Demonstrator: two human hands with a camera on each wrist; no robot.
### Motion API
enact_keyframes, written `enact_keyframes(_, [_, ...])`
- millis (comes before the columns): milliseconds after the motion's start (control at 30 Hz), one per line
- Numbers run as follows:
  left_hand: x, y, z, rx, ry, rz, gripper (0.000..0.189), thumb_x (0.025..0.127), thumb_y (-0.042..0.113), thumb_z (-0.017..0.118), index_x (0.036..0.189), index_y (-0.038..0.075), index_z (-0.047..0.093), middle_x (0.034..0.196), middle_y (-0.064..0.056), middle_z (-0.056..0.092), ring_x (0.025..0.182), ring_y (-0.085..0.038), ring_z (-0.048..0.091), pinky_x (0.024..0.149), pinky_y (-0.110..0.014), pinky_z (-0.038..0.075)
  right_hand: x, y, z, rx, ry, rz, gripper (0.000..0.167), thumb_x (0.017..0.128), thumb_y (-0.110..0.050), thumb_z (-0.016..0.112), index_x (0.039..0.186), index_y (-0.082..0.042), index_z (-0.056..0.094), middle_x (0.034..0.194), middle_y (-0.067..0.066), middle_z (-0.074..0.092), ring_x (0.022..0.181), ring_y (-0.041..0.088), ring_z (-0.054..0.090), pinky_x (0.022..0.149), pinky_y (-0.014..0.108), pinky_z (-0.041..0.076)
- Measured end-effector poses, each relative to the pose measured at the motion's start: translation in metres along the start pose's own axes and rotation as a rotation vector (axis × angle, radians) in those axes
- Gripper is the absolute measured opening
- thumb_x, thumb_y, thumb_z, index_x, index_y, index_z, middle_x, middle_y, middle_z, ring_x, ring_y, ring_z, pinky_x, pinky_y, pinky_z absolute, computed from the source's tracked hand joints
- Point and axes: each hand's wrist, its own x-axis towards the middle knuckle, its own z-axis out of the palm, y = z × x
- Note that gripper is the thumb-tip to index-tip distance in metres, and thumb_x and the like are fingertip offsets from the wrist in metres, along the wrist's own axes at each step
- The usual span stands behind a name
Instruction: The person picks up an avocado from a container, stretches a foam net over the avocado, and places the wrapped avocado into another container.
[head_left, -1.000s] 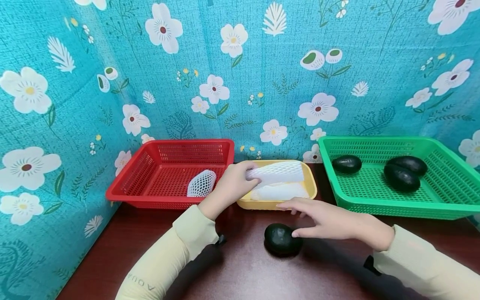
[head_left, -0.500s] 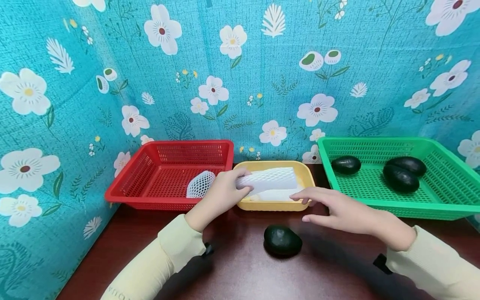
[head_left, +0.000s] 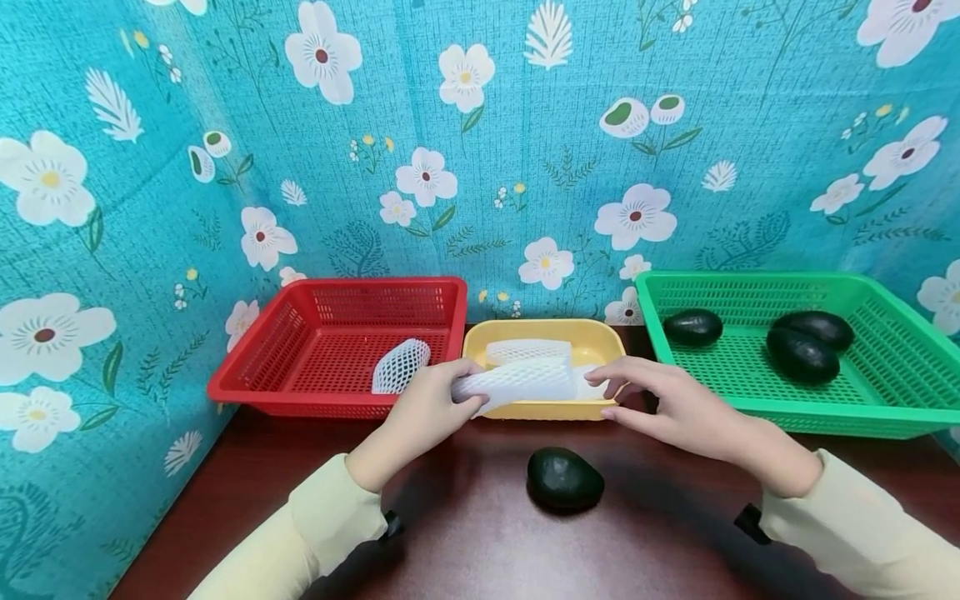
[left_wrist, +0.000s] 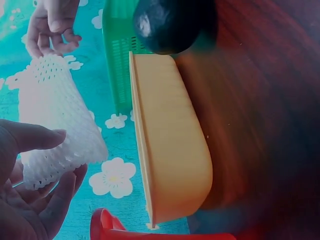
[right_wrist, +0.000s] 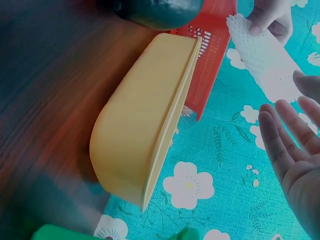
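My left hand [head_left: 429, 410] pinches one end of a white foam net sleeve [head_left: 525, 382] between thumb and fingers. The sleeve lies flat and level over the front of the yellow tray [head_left: 551, 411]; its mesh shows closely in the left wrist view [left_wrist: 57, 115]. Beyond its free end hovers my right hand [head_left: 671, 407], fingers loosely bent and holding nothing, with the palm facing the sleeve in the right wrist view. More white foam sleeves [head_left: 528, 348] lie inside the tray. A dark avocado [head_left: 564, 480] rests on the table in front of it.
On the left stands a red basket [head_left: 300, 406] with one net-wrapped item [head_left: 401, 367] inside. The green basket [head_left: 810, 410] at right holds three dark avocados, one [head_left: 693, 327] apart from the others. A flowered blue cloth [head_left: 480, 167] hangs behind the brown table [head_left: 480, 550].
My left hand has drawn the foam sleeve down and left, toward the tray's front. The right hand has left the avocado and moved up and right, beside the sleeve's free end.
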Motion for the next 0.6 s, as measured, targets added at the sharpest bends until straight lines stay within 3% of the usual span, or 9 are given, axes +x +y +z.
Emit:
enact_keyframes(67, [-0.003, 0.000, 0.000, -0.016, -0.002, -0.011, 0.024, 0.086, 0.010, 0.083, 0.107, 0.010, 0.074, 0.104, -0.004, 0.074, 0.087, -0.019, 0.063, 0.077, -0.036, 0.058, 0.001, 0.000, 0.002, 0.010, 0.010, 0.007, 0.047, 0.083, 0.002, 0.082, 0.126, -0.011, 0.066, 0.113, -0.003, 0.069, 0.088, 0.011, 0.068, 0.074, 0.021, 0.056])
enact_keyframes(300, [-0.013, -0.003, 0.003, -0.055, 0.003, -0.010, 0.022, 0.086, 0.010, 0.082, 0.106, 0.011, 0.074, 0.100, -0.002, 0.074, 0.086, -0.017, 0.063, 0.076, -0.032, 0.058, 0.004, -0.002, 0.012, 0.078, 0.023, 0.017, 0.046, 0.084, 0.002, 0.081, 0.126, -0.012, 0.066, 0.103, -0.005, 0.069, 0.085, 0.007, 0.066, 0.068, 0.023, 0.056])
enact_keyframes(600, [-0.020, -0.006, 0.011, -0.112, 0.005, 0.022, 0.021, 0.085, 0.009, 0.084, 0.103, 0.010, 0.073, 0.098, -0.001, 0.074, 0.083, -0.015, 0.065, 0.078, -0.030, 0.059, 0.008, 0.001, 0.028, 0.162, 0.053, -0.094, 0.051, 0.080, 0.009, 0.081, 0.124, -0.011, 0.067, 0.100, -0.001, 0.070, 0.083, 0.010, 0.069, 0.065, 0.021, 0.057])
